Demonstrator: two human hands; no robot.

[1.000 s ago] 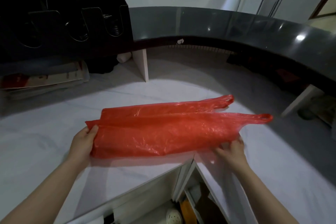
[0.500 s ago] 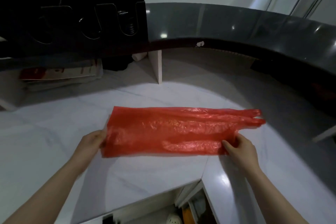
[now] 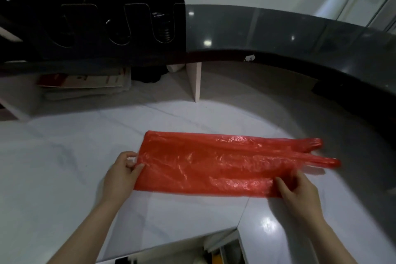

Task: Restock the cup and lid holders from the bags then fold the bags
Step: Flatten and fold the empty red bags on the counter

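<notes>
The bag's (image 3: 216,165) bottom end was pinched between thumb and fingers of the left hand (image 3: 122,174); its near edge, by the handles, was pinched by the right hand (image 3: 299,191); the bag lay folded lengthwise, flat on the bench (image 3: 64,178), close to the front edge where the bench corners inward. The thin film was judged slippery; an uneven pull could have undone the fold, or trapped air could have puffed the layers apart.
</notes>
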